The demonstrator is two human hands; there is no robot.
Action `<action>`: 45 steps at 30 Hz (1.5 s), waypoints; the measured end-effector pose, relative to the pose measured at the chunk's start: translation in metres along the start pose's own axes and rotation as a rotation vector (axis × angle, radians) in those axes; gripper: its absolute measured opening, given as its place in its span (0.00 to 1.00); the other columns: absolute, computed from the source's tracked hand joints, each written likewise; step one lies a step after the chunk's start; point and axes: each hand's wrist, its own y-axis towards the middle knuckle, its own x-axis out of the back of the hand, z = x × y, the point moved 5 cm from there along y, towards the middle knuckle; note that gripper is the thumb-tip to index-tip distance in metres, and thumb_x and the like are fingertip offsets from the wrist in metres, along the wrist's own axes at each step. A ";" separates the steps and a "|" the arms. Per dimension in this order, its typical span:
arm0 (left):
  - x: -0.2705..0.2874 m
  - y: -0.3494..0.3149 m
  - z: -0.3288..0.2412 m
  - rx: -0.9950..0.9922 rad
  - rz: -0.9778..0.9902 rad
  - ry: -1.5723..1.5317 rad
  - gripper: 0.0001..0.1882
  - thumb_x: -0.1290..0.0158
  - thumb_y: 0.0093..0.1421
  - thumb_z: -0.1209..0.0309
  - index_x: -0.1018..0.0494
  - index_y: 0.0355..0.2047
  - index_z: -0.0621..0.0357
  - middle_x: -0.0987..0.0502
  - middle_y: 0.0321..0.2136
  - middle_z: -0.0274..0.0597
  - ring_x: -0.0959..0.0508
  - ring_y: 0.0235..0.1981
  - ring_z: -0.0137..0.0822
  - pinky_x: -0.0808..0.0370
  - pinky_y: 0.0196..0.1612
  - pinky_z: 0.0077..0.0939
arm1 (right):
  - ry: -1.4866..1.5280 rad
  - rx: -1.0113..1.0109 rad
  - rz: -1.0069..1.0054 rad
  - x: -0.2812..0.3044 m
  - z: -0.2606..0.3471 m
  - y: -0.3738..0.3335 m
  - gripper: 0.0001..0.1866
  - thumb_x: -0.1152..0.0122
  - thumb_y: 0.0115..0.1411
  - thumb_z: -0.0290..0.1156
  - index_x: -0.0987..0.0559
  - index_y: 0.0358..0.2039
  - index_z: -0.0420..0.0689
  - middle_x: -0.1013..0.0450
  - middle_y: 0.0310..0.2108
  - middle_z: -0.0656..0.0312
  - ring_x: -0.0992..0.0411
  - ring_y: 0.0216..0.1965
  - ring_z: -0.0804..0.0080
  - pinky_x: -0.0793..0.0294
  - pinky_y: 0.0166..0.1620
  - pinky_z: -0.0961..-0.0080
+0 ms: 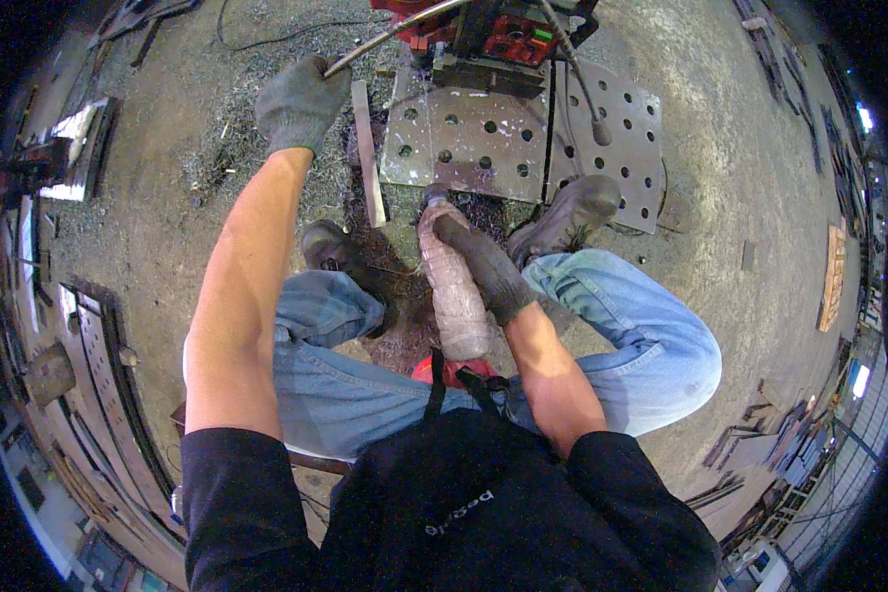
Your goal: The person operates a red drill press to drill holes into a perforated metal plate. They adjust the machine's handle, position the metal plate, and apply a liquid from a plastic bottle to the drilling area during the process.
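My left hand (304, 107), in a grey knit glove, is closed round the end of a metal lever (390, 36). That lever runs up to a red and black machine (508, 44), which looks like a drill press and stands on a steel plate with rows of round holes (449, 123). Between my knees, my right hand (485, 264), in a dark glove, is wrapped round a cloudy plastic bottle (454, 296). The bottle's narrow top points forward to the plate's near edge. What is inside the bottle I cannot make out.
A second perforated plate (612, 128) lies right of the first, under another lever's dark knob (600, 133). Left of the plates lie a flat metal strip (368, 158) and scattered metal shavings (232, 148). My boots (567, 212) flank the bottle. Steel stock (109, 365) lines the left side.
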 end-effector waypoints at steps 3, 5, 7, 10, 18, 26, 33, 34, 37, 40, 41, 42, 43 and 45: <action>0.001 -0.002 -0.003 -0.013 -0.014 -0.010 0.23 0.47 0.57 0.42 0.17 0.41 0.42 0.16 0.34 0.49 0.17 0.39 0.54 0.22 0.40 0.47 | 0.002 -0.030 -0.022 0.003 -0.006 0.002 0.24 0.44 0.67 0.51 0.20 0.48 0.42 0.23 0.36 0.64 0.28 0.35 0.79 0.26 0.40 0.76; 0.001 -0.001 -0.003 0.003 -0.018 -0.010 0.23 0.47 0.57 0.42 0.17 0.40 0.43 0.17 0.34 0.49 0.17 0.38 0.53 0.22 0.40 0.47 | -0.010 -0.026 -0.016 0.003 -0.007 0.002 0.24 0.43 0.67 0.52 0.20 0.48 0.42 0.23 0.36 0.63 0.28 0.35 0.78 0.27 0.40 0.76; 0.000 -0.001 -0.002 0.012 -0.019 -0.005 0.23 0.47 0.57 0.42 0.17 0.40 0.43 0.17 0.34 0.49 0.17 0.38 0.53 0.22 0.41 0.47 | 0.045 0.011 -0.033 -0.006 0.005 -0.007 0.25 0.43 0.66 0.53 0.20 0.48 0.42 0.23 0.36 0.63 0.28 0.35 0.78 0.27 0.40 0.76; 0.001 -0.002 -0.002 0.015 -0.015 -0.005 0.23 0.47 0.57 0.42 0.17 0.40 0.43 0.17 0.34 0.50 0.17 0.39 0.54 0.22 0.41 0.48 | 0.032 0.051 -0.030 -0.007 0.009 -0.008 0.26 0.42 0.66 0.53 0.21 0.48 0.41 0.23 0.36 0.63 0.28 0.34 0.78 0.27 0.39 0.76; 0.000 -0.001 -0.004 0.002 -0.023 0.002 0.23 0.49 0.58 0.43 0.18 0.40 0.44 0.17 0.34 0.51 0.17 0.39 0.56 0.22 0.42 0.49 | -0.028 -0.033 -0.060 0.005 -0.012 0.007 0.27 0.42 0.65 0.54 0.20 0.48 0.40 0.22 0.35 0.62 0.27 0.32 0.75 0.26 0.39 0.74; 0.001 -0.002 -0.005 0.008 0.001 -0.016 0.24 0.49 0.58 0.42 0.18 0.41 0.43 0.17 0.36 0.50 0.17 0.41 0.55 0.22 0.43 0.49 | -0.099 0.029 -0.086 0.004 -0.004 0.002 0.29 0.42 0.63 0.55 0.19 0.47 0.40 0.22 0.35 0.60 0.26 0.34 0.75 0.26 0.40 0.73; 0.000 -0.002 -0.004 0.029 0.032 -0.031 0.24 0.48 0.58 0.41 0.18 0.40 0.44 0.17 0.36 0.50 0.17 0.41 0.55 0.22 0.44 0.48 | -0.028 0.028 -0.049 -0.001 0.000 -0.002 0.28 0.41 0.64 0.55 0.19 0.46 0.40 0.22 0.34 0.62 0.28 0.33 0.77 0.27 0.40 0.74; 0.001 -0.002 -0.003 0.028 0.021 -0.032 0.24 0.48 0.58 0.41 0.18 0.40 0.44 0.17 0.36 0.50 0.17 0.41 0.55 0.22 0.43 0.48 | -0.046 0.028 -0.050 -0.002 0.004 -0.004 0.28 0.41 0.64 0.55 0.19 0.45 0.40 0.22 0.34 0.63 0.28 0.33 0.77 0.27 0.39 0.74; 0.000 -0.002 -0.003 0.027 0.000 -0.037 0.24 0.48 0.57 0.42 0.18 0.40 0.44 0.17 0.35 0.50 0.17 0.40 0.55 0.22 0.43 0.48 | -0.060 0.029 -0.037 -0.002 0.006 -0.006 0.27 0.41 0.64 0.55 0.19 0.45 0.40 0.23 0.34 0.63 0.28 0.33 0.78 0.27 0.39 0.75; -0.001 -0.002 -0.003 0.028 0.002 -0.045 0.24 0.47 0.57 0.42 0.18 0.40 0.44 0.17 0.35 0.51 0.17 0.39 0.56 0.22 0.42 0.48 | -0.097 0.024 -0.057 0.002 0.001 -0.003 0.28 0.41 0.64 0.55 0.19 0.45 0.40 0.23 0.34 0.63 0.28 0.33 0.78 0.27 0.39 0.75; -0.001 -0.001 -0.004 0.027 0.001 -0.047 0.24 0.47 0.57 0.42 0.18 0.39 0.44 0.17 0.34 0.51 0.17 0.39 0.56 0.22 0.42 0.48 | -0.116 0.021 -0.071 0.003 0.000 -0.002 0.28 0.42 0.64 0.55 0.19 0.45 0.40 0.22 0.34 0.63 0.28 0.33 0.78 0.27 0.39 0.75; 0.000 -0.002 -0.003 0.028 0.002 -0.044 0.24 0.47 0.57 0.42 0.18 0.39 0.44 0.17 0.34 0.51 0.17 0.39 0.56 0.22 0.42 0.48 | -0.104 0.014 -0.071 0.000 0.003 -0.005 0.28 0.42 0.65 0.55 0.19 0.44 0.40 0.22 0.34 0.63 0.28 0.33 0.78 0.27 0.39 0.75; 0.000 -0.002 -0.003 0.026 0.008 -0.049 0.24 0.47 0.57 0.42 0.18 0.39 0.44 0.17 0.34 0.51 0.17 0.39 0.56 0.22 0.42 0.48 | -0.092 0.006 -0.071 -0.006 0.011 -0.011 0.27 0.43 0.65 0.55 0.19 0.44 0.40 0.22 0.34 0.62 0.28 0.33 0.78 0.27 0.39 0.75; 0.001 -0.003 -0.003 0.022 0.020 -0.064 0.24 0.47 0.57 0.42 0.18 0.40 0.45 0.17 0.35 0.51 0.17 0.39 0.56 0.22 0.42 0.48 | -0.139 0.019 -0.070 -0.006 0.013 -0.012 0.27 0.43 0.65 0.55 0.19 0.43 0.40 0.22 0.33 0.62 0.28 0.33 0.78 0.27 0.39 0.74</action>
